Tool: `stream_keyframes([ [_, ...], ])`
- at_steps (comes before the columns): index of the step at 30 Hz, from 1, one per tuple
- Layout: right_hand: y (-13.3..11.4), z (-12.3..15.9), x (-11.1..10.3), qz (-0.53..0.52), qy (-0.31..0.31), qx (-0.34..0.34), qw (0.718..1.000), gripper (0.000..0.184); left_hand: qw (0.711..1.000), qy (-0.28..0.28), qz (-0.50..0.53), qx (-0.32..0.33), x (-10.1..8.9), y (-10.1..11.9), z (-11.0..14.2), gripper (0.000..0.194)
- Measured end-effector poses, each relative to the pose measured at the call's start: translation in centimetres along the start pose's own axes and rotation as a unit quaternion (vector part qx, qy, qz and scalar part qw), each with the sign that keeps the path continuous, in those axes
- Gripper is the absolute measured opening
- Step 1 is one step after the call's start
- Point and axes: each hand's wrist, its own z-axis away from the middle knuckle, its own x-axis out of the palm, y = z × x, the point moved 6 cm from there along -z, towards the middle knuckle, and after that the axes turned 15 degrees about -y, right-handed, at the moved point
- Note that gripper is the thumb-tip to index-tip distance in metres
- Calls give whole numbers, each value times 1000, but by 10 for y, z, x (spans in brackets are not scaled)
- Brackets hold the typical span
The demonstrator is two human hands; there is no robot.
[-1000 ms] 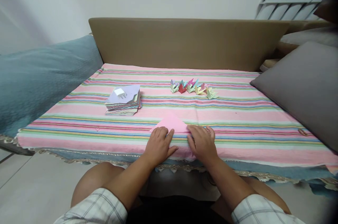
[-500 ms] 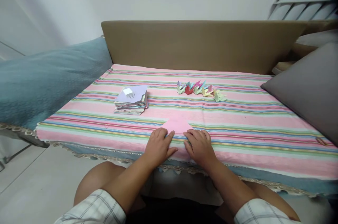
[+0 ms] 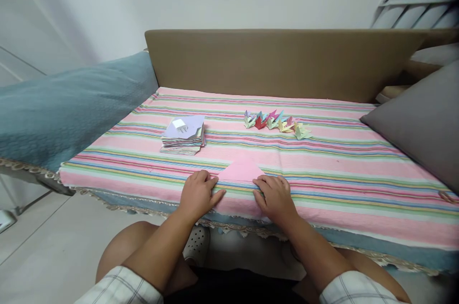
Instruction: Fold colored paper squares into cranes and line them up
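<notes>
A pink sheet of paper point(image 3: 241, 170), folded into a triangle, lies on the striped cloth with its point away from me and its long edge towards me. My left hand point(image 3: 198, 194) rests at its left corner, fingertips down and the thumb spread out on the cloth. At the right corner, my right hand point(image 3: 274, 194) presses its fingertips on the paper, its thumb apart from the fingers. Neither hand grips the sheet. Beyond it stands a row of small folded paper cranes point(image 3: 272, 122) in several colours.
A stack of paper sheets point(image 3: 183, 144) sits at the left with a white plug adapter point(image 3: 180, 125) on top. The striped cloth point(image 3: 330, 151) covers a seat with a brown backrest point(image 3: 272, 62). A grey cushion point(image 3: 419, 117) leans at the right, a blue-covered armrest point(image 3: 71, 103) at the left.
My left hand has slid left along the long edge to the paper's left corner, uncovering more of the sheet. My right hand stays at the right corner. The view has shifted slightly.
</notes>
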Motion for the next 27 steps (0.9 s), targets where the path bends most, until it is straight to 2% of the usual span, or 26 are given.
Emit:
stream_keyframes([
  [3, 1, 0, 0, -3, -5, 4, 1000, 23, 1000, 9, 11, -22, 0, -10, -3, 32],
  [8, 0, -1, 0, -2, -5, -2, 1000, 23, 993, 43, 91, -67, 3, -21, -14, 31],
  [13, 2, -3, 0, -16, -2, -5, 1000, 22, 991, 41, 114, -59, 9, -10, -26, 39],
  [17, 11, -6, 0, -53, 1, -1, 999, 23, 989, 35, 127, -63, 13, -6, -31, 30],
  [22, 38, -8, 1, -86, 31, 85, 992, 38, 986, 32, 147, -73, 15, -8, -32, 33],
  [24, 46, -8, 2, -99, 29, 116, 988, 37, 986, 29, 146, -74, 15, -9, -32, 36],
  [27, 50, -9, 3, -132, 19, 126, 983, 31, 988, 22, 138, -72, 16, -8, -33, 39],
])
